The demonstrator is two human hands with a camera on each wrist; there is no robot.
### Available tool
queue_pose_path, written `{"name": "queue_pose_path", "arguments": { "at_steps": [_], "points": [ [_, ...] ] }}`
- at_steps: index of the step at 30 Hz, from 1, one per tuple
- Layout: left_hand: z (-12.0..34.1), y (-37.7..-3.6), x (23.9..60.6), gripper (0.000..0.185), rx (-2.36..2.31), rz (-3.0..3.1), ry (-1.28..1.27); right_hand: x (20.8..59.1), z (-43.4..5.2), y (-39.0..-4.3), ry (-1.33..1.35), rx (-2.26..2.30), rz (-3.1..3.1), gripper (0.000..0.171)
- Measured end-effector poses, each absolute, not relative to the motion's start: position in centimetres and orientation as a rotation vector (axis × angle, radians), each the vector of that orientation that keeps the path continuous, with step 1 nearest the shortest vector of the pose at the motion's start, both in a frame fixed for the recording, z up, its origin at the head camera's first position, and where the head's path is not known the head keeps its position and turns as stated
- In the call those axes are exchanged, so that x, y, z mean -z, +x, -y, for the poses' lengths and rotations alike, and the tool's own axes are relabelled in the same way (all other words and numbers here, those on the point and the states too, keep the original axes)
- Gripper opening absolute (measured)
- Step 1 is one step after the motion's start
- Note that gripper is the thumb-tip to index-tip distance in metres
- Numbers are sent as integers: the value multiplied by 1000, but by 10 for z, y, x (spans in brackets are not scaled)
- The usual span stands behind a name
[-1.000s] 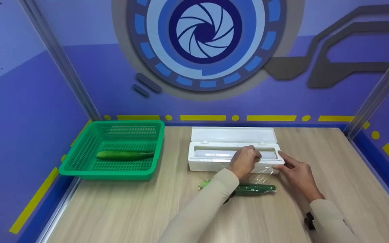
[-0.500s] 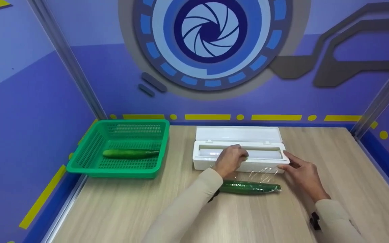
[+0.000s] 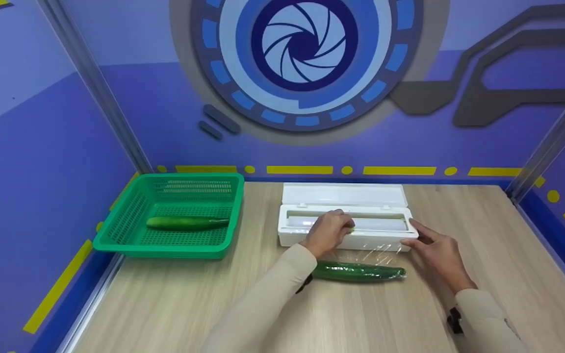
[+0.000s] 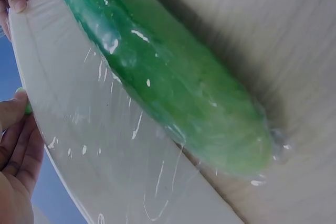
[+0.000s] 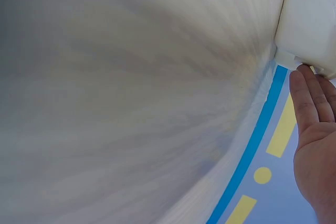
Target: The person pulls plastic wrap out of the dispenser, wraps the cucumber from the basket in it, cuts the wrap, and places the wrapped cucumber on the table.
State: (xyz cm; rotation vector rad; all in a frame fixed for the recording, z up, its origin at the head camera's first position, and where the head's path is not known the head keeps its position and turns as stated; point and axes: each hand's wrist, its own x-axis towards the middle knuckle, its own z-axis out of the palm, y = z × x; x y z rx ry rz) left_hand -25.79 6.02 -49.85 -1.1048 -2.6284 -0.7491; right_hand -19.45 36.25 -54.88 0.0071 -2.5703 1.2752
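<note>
**Cutting the film clean at the box edge**

Nearest the front edge of the table (image 3: 174, 314), the wrapped cucumber (image 3: 357, 271) lies lengthwise, parallel to that edge, just in front of the white film box (image 3: 292, 236). The left wrist view shows it tight under clear film (image 4: 105, 145), with a loose sheet running from the cucumber up to the front lip of the box, so the wrap looks uncut from the roll.

The left hand (image 3: 329, 231) sits on the box's front rim with its fingers curled down over a small green piece, which I take to be the slide cutter. The fingers seem clamped on it, though the head view is too small to be sure how firmly. The right hand (image 3: 437, 249) lies at the right end of the box, fingers straight and close together, touching the corner; the right wrist view shows the fingertips (image 5: 307, 90) against the white wall, pressing rather than gripping.

To do this step well, I judge that the right hand should press down and hold the box from sliding, while the left runs the cutter along the rim in one even stroke. Keeping the sheet lightly taut between cucumber and box should help it part without bunching.

Farther back, the box's lid (image 3: 344, 194) stands open toward the back edge. At the back left corner a green basket (image 3: 115, 230) holds another cucumber (image 3: 187, 223), lying flat and well apart from the hands.
</note>
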Motion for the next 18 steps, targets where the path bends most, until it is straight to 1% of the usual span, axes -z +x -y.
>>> {"name": "queue_pose_path", "arguments": {
  "at_steps": [18],
  "points": [
    [-46, -256, 499, 8, 737, 2631, -1101, 550, -362, -194, 5, -1285, 2565, 61]
  ]
}}
